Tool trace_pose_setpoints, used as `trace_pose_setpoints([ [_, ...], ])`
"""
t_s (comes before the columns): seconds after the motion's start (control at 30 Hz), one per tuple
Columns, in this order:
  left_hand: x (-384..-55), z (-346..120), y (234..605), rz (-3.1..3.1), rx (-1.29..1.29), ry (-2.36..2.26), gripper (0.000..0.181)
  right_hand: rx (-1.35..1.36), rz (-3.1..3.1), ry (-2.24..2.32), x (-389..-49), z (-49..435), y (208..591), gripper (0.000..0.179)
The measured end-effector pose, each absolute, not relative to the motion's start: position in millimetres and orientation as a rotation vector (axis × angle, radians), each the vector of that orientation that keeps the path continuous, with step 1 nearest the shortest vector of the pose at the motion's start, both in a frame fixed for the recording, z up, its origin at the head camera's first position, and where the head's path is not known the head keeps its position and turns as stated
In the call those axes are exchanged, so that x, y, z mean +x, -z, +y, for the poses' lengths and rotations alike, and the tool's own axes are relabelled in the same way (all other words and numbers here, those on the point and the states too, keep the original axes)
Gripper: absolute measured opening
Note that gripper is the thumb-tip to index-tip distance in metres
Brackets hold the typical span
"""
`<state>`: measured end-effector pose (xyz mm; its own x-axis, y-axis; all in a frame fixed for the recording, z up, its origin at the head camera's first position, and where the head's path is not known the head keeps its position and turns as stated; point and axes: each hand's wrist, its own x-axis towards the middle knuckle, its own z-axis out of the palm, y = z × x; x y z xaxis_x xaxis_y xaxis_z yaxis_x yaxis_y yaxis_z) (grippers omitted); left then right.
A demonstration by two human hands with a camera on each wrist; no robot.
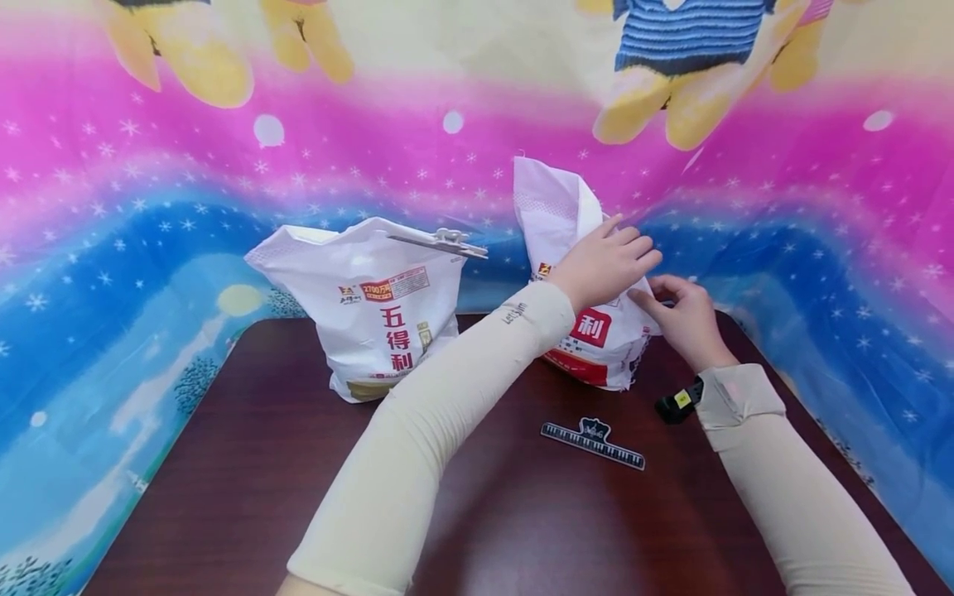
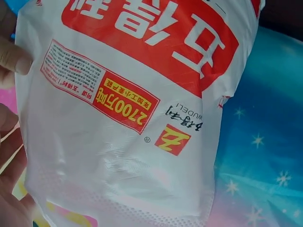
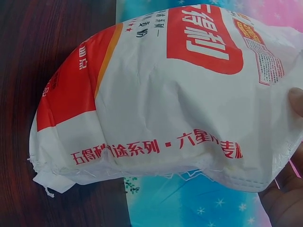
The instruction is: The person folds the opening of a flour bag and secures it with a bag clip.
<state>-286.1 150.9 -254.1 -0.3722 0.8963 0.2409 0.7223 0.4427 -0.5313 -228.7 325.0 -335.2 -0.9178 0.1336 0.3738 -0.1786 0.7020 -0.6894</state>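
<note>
A white flour bag (image 1: 555,199) with red print stands upright on the table at right, its top rising to a peak. My left hand (image 1: 607,261) reaches across its front, fingers fairly straight over the upper right edge. Lower on that side my right hand (image 1: 689,319) pinches the bag's edge, thumb (image 3: 297,101) on the front and fingers behind. The lower front of the bag is partly covered by my left sleeve. In front lies a black clip (image 1: 594,443) with a piano-key pattern.
Another white flour bag (image 1: 358,306) stands at left, a silver clip (image 1: 447,242) fastened on its top right corner. The dark wooden table (image 1: 246,463) backs onto a colourful printed cloth (image 1: 417,141). A black wrist device (image 1: 678,404) sits at my right cuff.
</note>
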Motion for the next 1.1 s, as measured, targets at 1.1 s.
trace_pose_setpoints([
  [1.1,-289.8,161.3,255.7,-2.187,-1.370,-0.723,0.036,0.147,-2.378,-0.944,-231.3,319.9,342.3,0.026],
])
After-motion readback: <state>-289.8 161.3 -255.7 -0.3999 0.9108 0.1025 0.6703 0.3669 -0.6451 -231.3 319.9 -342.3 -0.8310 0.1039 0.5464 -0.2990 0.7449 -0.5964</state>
